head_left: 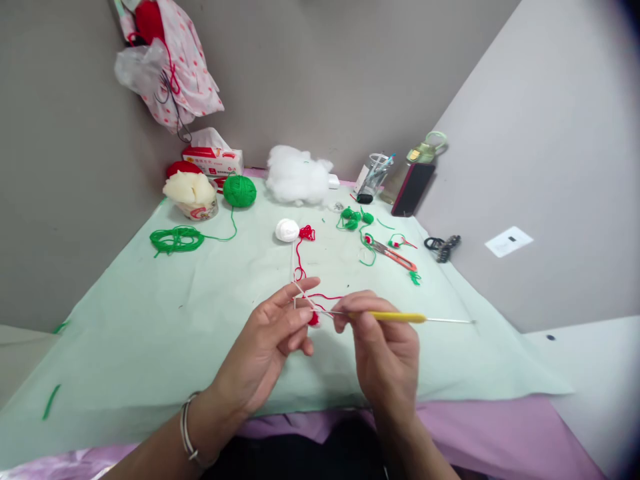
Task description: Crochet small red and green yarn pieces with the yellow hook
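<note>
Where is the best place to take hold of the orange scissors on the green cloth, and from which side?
Probably at the blades' middle, from above. The orange scissors lie flat on the green cloth, closed and slanting, so fingers can pinch across the narrow body. Green yarn scraps lie at the near end. Both hands are busy: the right hand holds the crochet hook, the left hand the yarn.

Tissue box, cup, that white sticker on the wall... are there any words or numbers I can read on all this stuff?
None can be read.
Tissue box: red print on the front, too blurred to read.
Cup holding the cream yarn: red pattern or print, too small to tell.
White sticker on the wall: one dark mark, no readable text.
Yellow crochet hook in the right hand: no lettering visible.
</note>
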A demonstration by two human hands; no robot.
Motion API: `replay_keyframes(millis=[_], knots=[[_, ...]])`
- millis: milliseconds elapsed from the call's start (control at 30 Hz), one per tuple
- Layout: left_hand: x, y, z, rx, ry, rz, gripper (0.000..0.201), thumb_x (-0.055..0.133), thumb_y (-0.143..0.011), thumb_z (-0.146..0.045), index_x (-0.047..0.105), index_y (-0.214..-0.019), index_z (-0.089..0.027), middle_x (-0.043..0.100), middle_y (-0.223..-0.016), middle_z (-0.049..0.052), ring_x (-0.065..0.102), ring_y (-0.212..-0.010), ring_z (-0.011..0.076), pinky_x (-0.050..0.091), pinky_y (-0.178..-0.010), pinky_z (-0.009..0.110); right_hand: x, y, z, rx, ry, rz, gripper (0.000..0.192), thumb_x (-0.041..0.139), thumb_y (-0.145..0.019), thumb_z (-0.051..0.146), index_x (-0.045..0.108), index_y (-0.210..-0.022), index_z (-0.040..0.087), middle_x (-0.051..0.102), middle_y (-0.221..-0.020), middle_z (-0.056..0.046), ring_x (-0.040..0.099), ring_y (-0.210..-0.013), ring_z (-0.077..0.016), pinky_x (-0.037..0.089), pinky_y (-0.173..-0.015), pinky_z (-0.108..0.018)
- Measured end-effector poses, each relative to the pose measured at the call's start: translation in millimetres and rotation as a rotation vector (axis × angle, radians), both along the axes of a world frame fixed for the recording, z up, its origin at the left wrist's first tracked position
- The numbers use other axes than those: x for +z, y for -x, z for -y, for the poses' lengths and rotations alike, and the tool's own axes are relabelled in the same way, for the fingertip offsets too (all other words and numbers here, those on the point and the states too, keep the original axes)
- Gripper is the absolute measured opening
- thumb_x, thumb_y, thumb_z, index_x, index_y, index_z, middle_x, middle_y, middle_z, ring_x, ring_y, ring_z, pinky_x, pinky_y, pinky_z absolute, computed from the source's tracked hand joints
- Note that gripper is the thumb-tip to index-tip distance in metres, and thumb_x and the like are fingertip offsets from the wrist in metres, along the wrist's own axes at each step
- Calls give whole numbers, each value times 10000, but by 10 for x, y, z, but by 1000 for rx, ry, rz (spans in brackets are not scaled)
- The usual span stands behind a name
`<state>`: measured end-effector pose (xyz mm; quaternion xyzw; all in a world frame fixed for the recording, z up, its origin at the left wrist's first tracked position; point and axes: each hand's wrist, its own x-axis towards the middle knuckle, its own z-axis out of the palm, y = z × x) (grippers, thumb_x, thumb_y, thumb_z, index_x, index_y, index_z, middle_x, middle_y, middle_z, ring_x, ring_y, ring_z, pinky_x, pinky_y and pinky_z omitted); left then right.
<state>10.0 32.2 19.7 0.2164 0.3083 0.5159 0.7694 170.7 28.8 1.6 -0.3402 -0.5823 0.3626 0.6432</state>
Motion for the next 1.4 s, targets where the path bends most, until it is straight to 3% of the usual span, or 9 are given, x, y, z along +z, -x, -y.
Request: replay_keyframes(millis=[133,333,533,600,833,1033,1167,1300,1400], knots=[[-2,-21,28,-22,-61,-83,387,864,-835,-194,818,-1219,-226,669,-851,-11,453,-579,45,564,-631,219,7,18,-34,56,62,-17,167,648,-1042,258,814,-1053,275,793,-975,-32,713,-838,-146,592,-775,-280],[2,18,3,-85,-66,-87,399,867,-824,-213,823,-1219,-240,648,-879,7,543,-695,94,572,-669,239,41,-54,-8,111,136,-82,233,537,-1090,304,741,-1006,231,783,-913,-35,716,-697,-138,621,-669,-284],[-33,-26,31,31,-52,-153,455,898,-809,-239,802,-1254,-242,669,-867,4,598,-763,118,575,-689,220,-65,-35,60,-182,-453,582,300,581,-1025,123,721,-1258,248,796,-1062,-95,768,-946,-216,649,-785,-342],[-51,-31,27,-14,7,-87,469,904,-808,-248,796,-1264,-222,682,-867,11,580,-722,97,566,-671,204,-95,-19,52,-242,-512,651,342,624,-989,86,737,-1261,259,783,-1069,-101,765,-969,-227,647,-775,-339],[-37,-5,-4,-28,33,-37,391,891,-808,-200,827,-1194,-194,604,-745,-30,485,-601,57,574,-643,205,26,0,-3,-84,-98,140,249,542,-1055,145,763,-1078,258,758,-940,-36,707,-773,-161,613,-705,-309],[-17,-75,44,27,-67,-136,407,912,-796,-230,826,-1194,-238,686,-852,-17,540,-628,63,579,-664,212,-72,45,22,-163,-247,377,312,598,-1015,92,761,-1201,283,796,-1029,-61,761,-956,-207,648,-800,-350],[-51,-52,-7,-30,72,-16,379,908,-799,-242,840,-1167,-183,597,-736,-41,414,-541,21,527,-606,166,-113,6,38,-269,-418,535,366,637,-983,61,761,-1256,272,780,-1112,-96,755,-975,-216,637,-774,-344],[-54,-17,-31,7,97,-16,354,909,-783,-210,852,-1131,-177,561,-739,-45,422,-568,25,525,-614,160,-11,-24,3,-154,-83,153,231,569,-1051,163,782,-1082,249,731,-877,-34,686,-736,-159,590,-667,-312],[-37,-37,-3,19,-28,-117,349,896,-803,-213,847,-1148,-237,619,-810,-33,470,-599,47,562,-659,208,34,-9,-23,-29,14,57,178,626,-1041,252,802,-1023,244,756,-913,-46,675,-740,-162,585,-665,-315]])
